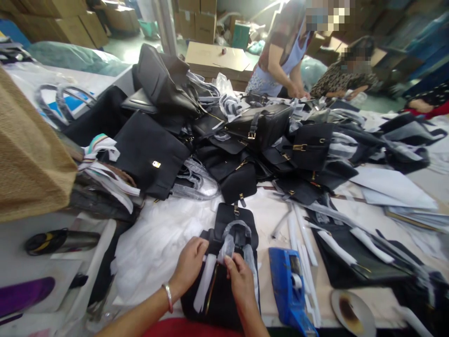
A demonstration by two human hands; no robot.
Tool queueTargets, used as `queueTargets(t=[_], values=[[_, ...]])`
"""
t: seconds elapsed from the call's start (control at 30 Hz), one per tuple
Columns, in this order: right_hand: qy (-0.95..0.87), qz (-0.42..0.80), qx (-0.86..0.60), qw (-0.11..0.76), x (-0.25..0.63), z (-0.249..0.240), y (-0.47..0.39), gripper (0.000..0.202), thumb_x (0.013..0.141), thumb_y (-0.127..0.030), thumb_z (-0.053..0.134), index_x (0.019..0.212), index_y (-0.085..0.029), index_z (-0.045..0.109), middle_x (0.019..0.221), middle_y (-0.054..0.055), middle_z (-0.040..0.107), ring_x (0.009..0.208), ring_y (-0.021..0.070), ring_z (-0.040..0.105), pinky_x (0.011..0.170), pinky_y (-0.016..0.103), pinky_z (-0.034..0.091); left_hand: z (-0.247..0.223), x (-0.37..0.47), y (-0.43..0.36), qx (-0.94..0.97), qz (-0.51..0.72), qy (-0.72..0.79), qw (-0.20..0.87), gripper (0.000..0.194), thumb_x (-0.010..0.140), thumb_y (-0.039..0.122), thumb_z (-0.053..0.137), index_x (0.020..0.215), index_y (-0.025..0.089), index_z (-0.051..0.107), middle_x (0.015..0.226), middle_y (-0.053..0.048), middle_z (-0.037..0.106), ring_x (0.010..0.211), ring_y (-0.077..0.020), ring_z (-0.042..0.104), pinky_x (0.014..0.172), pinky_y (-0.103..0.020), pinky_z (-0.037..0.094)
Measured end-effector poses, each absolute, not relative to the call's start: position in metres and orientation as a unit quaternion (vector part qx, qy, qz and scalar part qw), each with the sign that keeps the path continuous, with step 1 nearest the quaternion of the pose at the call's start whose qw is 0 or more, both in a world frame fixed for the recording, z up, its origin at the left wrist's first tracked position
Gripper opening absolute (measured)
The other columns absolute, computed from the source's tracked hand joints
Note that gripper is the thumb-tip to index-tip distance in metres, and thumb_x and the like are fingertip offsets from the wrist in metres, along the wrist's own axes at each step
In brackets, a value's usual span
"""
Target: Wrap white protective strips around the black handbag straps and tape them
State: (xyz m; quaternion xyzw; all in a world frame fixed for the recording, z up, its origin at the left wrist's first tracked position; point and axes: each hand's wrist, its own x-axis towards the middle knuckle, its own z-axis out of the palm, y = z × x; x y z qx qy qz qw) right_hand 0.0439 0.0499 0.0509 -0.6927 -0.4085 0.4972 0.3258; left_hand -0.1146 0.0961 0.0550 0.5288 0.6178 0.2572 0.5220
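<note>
Along the near edge of the table (271,220), a black backpack (222,306) lies flat, its flap toward the far edge. The right hand (241,276) pinches a plastic-wrapped strap (228,245); the left hand (191,257) is curled at the bag's left side, though from where I stand I cannot tell whether it grips anything. Left: white padding (157,248). Right, by the near edge: a blue tape dispenser (280,276), then a stained plate (352,311). Black handbags (259,128) lie heaped toward the far edge.

Bright glare up top, edges perhaps soft.
</note>
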Motion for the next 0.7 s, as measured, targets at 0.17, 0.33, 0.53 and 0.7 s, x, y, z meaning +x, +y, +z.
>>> queueTargets(t=[0.17, 0.33, 0.53, 0.7], values=[[-0.382, 0.505, -0.696, 0.338, 0.041, 0.048, 0.046, 0.033, 0.085, -0.051, 0.053, 0.078, -0.019, 0.062, 0.059, -0.003, 0.048, 0.056, 0.0148, 0.046, 0.053, 0.025, 0.035, 0.048, -0.123, 0.066, 0.587, 0.223, 0.625, 0.464, 0.016, 0.087, 0.031, 0.05, 0.094, 0.02, 0.059, 0.094, -0.006, 0.057, 0.09, -0.0251, 0.056, 0.083, -0.038, 0.042], [-0.351, 0.526, -0.688, 0.357, 0.039, 0.043, 0.045, 0.035, 0.084, -0.053, 0.055, 0.078, -0.019, 0.063, 0.058, -0.003, 0.047, 0.056, 0.0151, 0.044, 0.053, 0.026, 0.034, 0.048, -0.12, 0.049, 0.652, 0.201, 0.618, 0.39, 0.025, 0.09, 0.025, 0.044, 0.113, 0.019, 0.052, 0.116, -0.011, 0.05, 0.109, -0.026, 0.053, 0.092, -0.038, 0.043], [-0.35, 0.518, -0.682, 0.38, 0.037, 0.034, 0.044, 0.031, 0.085, -0.049, 0.056, 0.085, -0.019, 0.064, 0.068, -0.003, 0.049, 0.058, 0.0129, 0.042, 0.055, 0.024, 0.034, 0.04, -0.125, 0.042, 0.618, 0.162, 0.625, 0.448, 0.027, 0.085, 0.022, 0.05, 0.111, 0.021, 0.056, 0.1, -0.006, 0.061, 0.095, -0.0233, 0.058, 0.083, -0.032, 0.042], [-0.35, 0.523, -0.674, 0.387, 0.036, 0.029, 0.045, 0.033, 0.086, -0.049, 0.055, 0.088, -0.018, 0.064, 0.075, -0.001, 0.052, 0.061, 0.0127, 0.043, 0.057, 0.024, 0.036, 0.036, -0.127, 0.042, 0.601, 0.168, 0.624, 0.47, 0.023, 0.08, 0.017, 0.051, 0.102, 0.022, 0.056, 0.087, -0.001, 0.06, 0.082, -0.0191, 0.058, 0.075, -0.027, 0.041]])
